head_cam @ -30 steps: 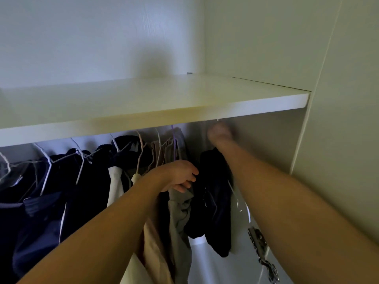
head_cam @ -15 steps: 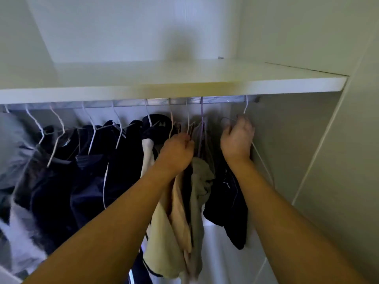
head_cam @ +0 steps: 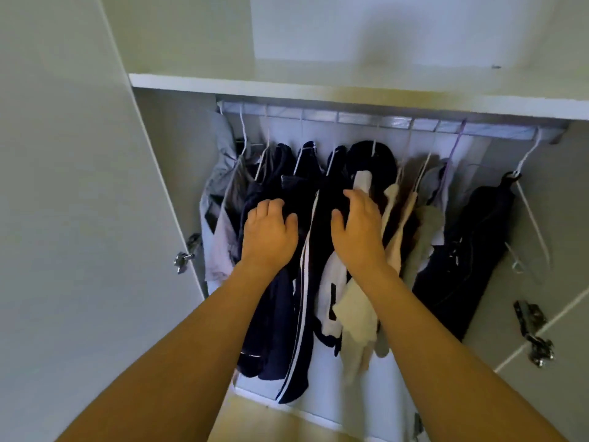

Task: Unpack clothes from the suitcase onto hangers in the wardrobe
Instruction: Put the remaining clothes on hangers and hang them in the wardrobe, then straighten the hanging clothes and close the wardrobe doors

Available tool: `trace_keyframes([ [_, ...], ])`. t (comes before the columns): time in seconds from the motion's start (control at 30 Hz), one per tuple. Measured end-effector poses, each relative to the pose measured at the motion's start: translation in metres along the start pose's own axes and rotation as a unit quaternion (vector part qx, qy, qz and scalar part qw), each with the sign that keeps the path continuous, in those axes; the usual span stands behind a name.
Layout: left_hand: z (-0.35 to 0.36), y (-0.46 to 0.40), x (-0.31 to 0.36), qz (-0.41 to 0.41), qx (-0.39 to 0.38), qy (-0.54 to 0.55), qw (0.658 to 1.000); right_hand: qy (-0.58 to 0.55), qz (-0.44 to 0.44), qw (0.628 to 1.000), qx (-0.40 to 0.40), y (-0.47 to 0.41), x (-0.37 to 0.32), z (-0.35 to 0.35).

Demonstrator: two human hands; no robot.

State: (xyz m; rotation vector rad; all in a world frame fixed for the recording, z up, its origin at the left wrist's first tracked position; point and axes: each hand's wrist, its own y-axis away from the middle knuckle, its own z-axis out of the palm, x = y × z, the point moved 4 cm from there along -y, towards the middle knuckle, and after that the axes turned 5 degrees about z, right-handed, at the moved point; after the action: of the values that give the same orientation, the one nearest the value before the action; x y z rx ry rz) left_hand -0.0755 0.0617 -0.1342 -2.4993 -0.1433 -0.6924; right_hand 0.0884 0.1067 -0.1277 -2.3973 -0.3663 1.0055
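Already, in the head view, the rail (head_cam: 382, 121) carries a full row of clothes (head_cam: 318, 250) on hangers (head_cam: 529, 148); the suitcase is out of sight, so what remains is unclear. Both hands rest on dark garments with relaxed fingers, left hand (head_cam: 269, 232), right hand (head_cam: 358, 231), probably spacing them.

Pale walls (head_cam: 57, 186), yellowish floor (head_cam: 255, 419)
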Motion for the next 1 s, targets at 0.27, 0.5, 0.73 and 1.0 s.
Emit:
trace_keyframes([
  [0.27,-0.114,0.081,-0.109,-0.117,0.114,-0.093,0.982,-0.071,-0.066,0.987,-0.132,0.068,-0.124,0.083],
  [0.5,-0.205,0.163,-0.140,-0.225,0.236,-0.196,0.925,-0.114,-0.167,0.954,-0.221,0.122,-0.224,0.120],
  [0.73,-0.260,0.228,-0.147,-0.276,0.402,-0.107,0.866,-0.138,-0.226,0.921,-0.285,0.161,-0.280,0.117],
  [1.0,-0.274,0.224,-0.147,-0.347,0.418,0.055,0.838,-0.154,-0.214,0.923,-0.279,0.150,-0.269,0.085],
])
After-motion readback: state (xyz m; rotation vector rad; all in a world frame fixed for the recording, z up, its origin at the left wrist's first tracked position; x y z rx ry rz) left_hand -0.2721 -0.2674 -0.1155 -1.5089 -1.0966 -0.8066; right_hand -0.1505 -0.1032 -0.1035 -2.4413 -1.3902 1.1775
